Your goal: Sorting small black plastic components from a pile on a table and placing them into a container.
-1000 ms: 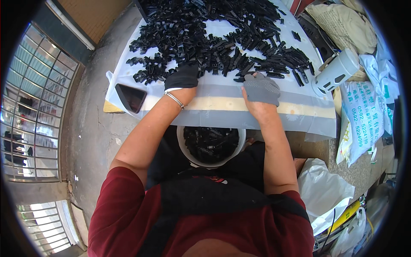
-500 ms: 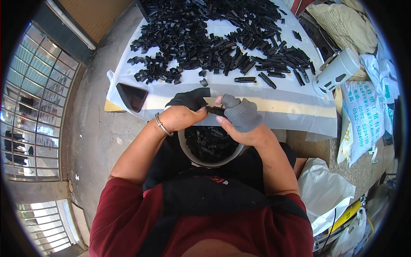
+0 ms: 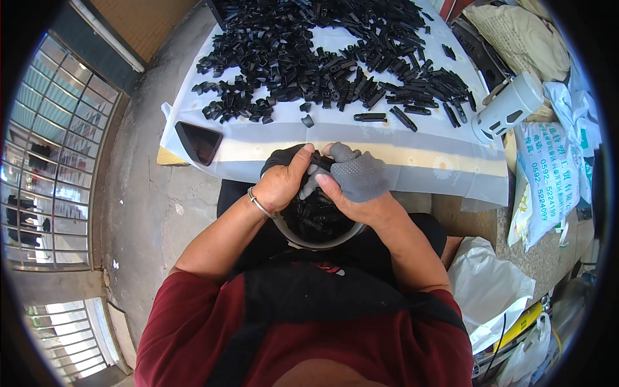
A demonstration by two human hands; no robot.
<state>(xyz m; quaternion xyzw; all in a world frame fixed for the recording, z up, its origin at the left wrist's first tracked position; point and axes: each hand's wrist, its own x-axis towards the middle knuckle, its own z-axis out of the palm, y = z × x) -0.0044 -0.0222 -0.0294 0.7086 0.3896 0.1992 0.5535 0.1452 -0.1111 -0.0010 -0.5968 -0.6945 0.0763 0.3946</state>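
A small black piece (image 3: 320, 162), half hidden above a bucket (image 3: 311, 245)

The left hand (image 3: 282, 182) and the right hand (image 3: 358, 177) are closed together on the black piece, over the far side of the bucket. Fingers cover most of it, so its full shape cannot be read; some grey fingertips show below, but I cannot tell to which hand they belong. The left glove is smooth and black, the right one is grey knit with small raised dots; both thumbs are bare.

The hands also hide the bucket's far rim. Inside lie dark parts (image 3: 316, 220), which melt into one mass in the shadow. On the surface, a large heap (image 3: 277, 58) of black parts, some curved and some long and narrow, is cut by the upper edge. A translucent sheet (image 3: 412, 180) with printed flowers hangs along the near edge. A dark, shiny phone (image 3: 198, 143) lies at left.
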